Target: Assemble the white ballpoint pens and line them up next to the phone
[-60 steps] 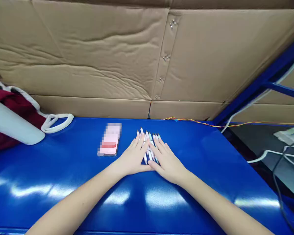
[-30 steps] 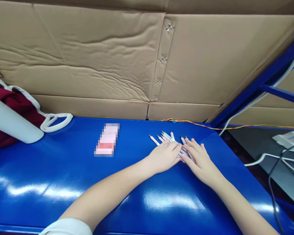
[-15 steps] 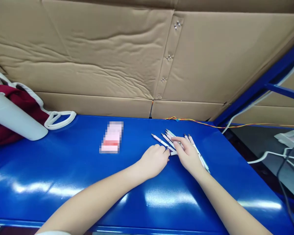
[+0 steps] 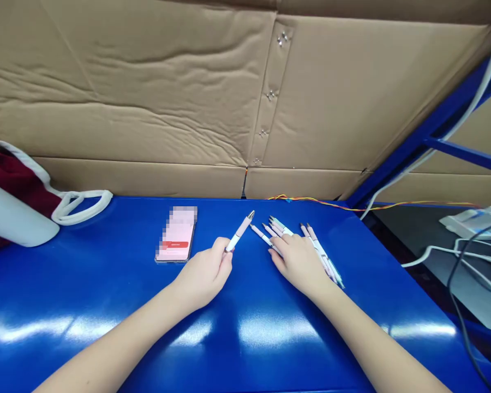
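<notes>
One pen [image 4: 239,234] is being pinched at its back end by the left hand [image 4: 202,275], thumb against fingertips. It is sitting raised off the blue table [image 4: 106,295], tip pointing up and away. Judging by this, one pen is singled out; the other pens [image 4: 316,244] are lying fanned just to the right, unsorted. The right hand [image 4: 298,262] is pressing flat on them, fingers slightly spread. Pens are looking slim, smooth plastic, white-pink, some teal, with metal tips. Table is shining glossy. A phone [image 4: 175,236] is lying flat nearby, with creased cardboard [image 4: 147,98] standing behind.

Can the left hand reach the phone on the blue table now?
Probably yes: only bare table lies between the left hand and the phone, though that hand grips a pen.
</notes>
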Demonstrator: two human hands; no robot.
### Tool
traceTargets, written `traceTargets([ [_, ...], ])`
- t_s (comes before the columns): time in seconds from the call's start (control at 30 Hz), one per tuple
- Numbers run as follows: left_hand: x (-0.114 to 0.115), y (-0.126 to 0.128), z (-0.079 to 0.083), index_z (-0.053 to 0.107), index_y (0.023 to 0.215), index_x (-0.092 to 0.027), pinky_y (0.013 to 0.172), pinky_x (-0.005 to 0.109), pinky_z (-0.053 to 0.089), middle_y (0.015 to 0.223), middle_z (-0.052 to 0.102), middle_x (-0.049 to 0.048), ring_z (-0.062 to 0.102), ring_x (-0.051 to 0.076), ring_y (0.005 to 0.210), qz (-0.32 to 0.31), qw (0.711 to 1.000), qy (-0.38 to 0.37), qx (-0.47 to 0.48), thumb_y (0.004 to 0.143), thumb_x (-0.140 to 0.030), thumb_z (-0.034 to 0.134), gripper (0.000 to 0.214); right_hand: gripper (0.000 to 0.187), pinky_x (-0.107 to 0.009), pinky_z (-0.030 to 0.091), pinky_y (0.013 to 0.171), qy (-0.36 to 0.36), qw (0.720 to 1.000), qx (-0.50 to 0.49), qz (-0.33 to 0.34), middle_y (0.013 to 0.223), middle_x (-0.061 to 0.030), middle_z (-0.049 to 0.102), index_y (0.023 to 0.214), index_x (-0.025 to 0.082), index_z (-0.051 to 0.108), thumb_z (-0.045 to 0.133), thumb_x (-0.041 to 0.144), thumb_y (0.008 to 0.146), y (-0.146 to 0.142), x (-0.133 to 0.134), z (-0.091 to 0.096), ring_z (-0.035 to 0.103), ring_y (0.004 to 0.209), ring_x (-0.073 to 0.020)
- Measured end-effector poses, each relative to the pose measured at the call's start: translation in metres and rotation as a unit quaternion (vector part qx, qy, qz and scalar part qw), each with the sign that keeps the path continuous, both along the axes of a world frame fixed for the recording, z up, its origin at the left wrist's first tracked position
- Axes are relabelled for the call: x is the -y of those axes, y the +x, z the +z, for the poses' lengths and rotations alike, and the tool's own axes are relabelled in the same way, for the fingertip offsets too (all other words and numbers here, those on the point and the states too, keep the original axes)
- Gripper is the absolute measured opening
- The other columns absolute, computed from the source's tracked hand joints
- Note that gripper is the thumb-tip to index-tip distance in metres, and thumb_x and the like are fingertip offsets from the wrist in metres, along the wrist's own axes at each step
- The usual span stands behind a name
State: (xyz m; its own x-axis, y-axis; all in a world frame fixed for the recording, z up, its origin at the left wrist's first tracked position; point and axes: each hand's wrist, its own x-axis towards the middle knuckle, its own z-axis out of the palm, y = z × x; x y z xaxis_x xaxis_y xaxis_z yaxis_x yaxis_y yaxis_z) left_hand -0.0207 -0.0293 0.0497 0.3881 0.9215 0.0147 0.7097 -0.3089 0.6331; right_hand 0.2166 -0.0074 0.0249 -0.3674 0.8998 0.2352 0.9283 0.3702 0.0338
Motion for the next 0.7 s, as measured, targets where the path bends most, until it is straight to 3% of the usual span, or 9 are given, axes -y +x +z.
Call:
traceTargets([
  [0.13, 0.005, -0.01, -0.001, 0.039, 0.081, -0.023, 0.045, 0.024, 0.029, 0.055, 0.045, -0.0065, 0.046, 0.013, 0.046, 0.015, 0.999, -0.037, 0.012, 0.095, -0.04, 0.024, 0.027, 0.021, -0.047, 0.032, 0.093, 0.003, 0.999, 0.041, -0.015, 0.076, -0.0089, 0.067, 0.079, 0.018, 0.062, 0.043, 0.023, 0.087, 0.004, 0.0, 0.0, 0.06, 0.074, -0.0239],
  [0.2, 0.006, -0.015, 0.0, 0.04, 0.076, -0.022, 0.046, 0.024, 0.028, 0.056, 0.045, -0.0056, 0.046, 0.013, 0.047, 0.03, 0.999, -0.034, -0.012, 0.094, -0.044, 0.025, 0.032, 0.02, -0.047, 0.031, 0.094, 0.011, 0.998, 0.047, -0.025, 0.073, -0.0079, 0.067, 0.075, 0.019, 0.06, 0.044, 0.022, 0.085, 0.012, 0.0, 0.001, 0.061, 0.072, -0.0232],
  [0.37, 0.006, -0.026, 0.004, 0.054, 0.086, -0.022, 0.054, 0.025, 0.037, 0.072, 0.059, -0.0014, 0.055, 0.015, 0.062, 0.016, 0.997, 0.004, -0.071, 0.094, -0.039, 0.03, 0.031, 0.017, -0.036, 0.04, 0.068, 0.004, 0.996, 0.03, -0.079, 0.067, -0.0084, 0.065, 0.073, 0.019, 0.057, 0.043, 0.022, 0.083, 0.031, -0.001, -0.003, 0.061, 0.066, -0.0245],
  [0.5, 0.008, -0.03, 0.007, 0.056, 0.1, -0.024, 0.057, 0.025, 0.041, 0.08, 0.063, -0.0017, 0.059, 0.016, 0.068, 0.008, 0.993, 0.043, -0.113, 0.094, -0.035, 0.032, 0.027, 0.014, -0.034, 0.038, 0.063, -0.021, 0.995, 0.007, -0.101, 0.065, -0.0075, 0.064, 0.074, 0.018, 0.055, 0.043, 0.021, 0.081, 0.037, -0.002, -0.002, 0.06, 0.064, -0.024],
  [0.63, 0.009, -0.032, 0.004, 0.056, 0.105, -0.024, 0.065, 0.026, 0.046, 0.091, 0.064, 0.0004, 0.061, 0.016, 0.077, -0.021, 0.982, 0.115, -0.148, 0.094, -0.033, 0.033, 0.027, 0.022, -0.032, 0.04, 0.066, -0.049, 0.984, -0.158, -0.059, 0.069, -0.0044, 0.062, 0.07, 0.02, 0.052, 0.043, 0.033, 0.086, 0.016, 0.005, 0.014, 0.058, 0.067, -0.02],
  [0.7, 0.01, -0.031, 0.002, 0.057, 0.106, -0.023, 0.07, 0.027, 0.047, 0.094, 0.064, 0.0016, 0.061, 0.017, 0.082, -0.047, 0.973, 0.156, -0.161, 0.094, -0.032, 0.033, 0.028, 0.029, -0.029, 0.04, 0.063, -0.136, 0.946, -0.294, -0.028, 0.069, -0.0014, 0.06, 0.074, 0.021, 0.052, 0.035, 0.038, 0.091, -0.003, 0.011, 0.024, 0.056, 0.067, -0.017],
])
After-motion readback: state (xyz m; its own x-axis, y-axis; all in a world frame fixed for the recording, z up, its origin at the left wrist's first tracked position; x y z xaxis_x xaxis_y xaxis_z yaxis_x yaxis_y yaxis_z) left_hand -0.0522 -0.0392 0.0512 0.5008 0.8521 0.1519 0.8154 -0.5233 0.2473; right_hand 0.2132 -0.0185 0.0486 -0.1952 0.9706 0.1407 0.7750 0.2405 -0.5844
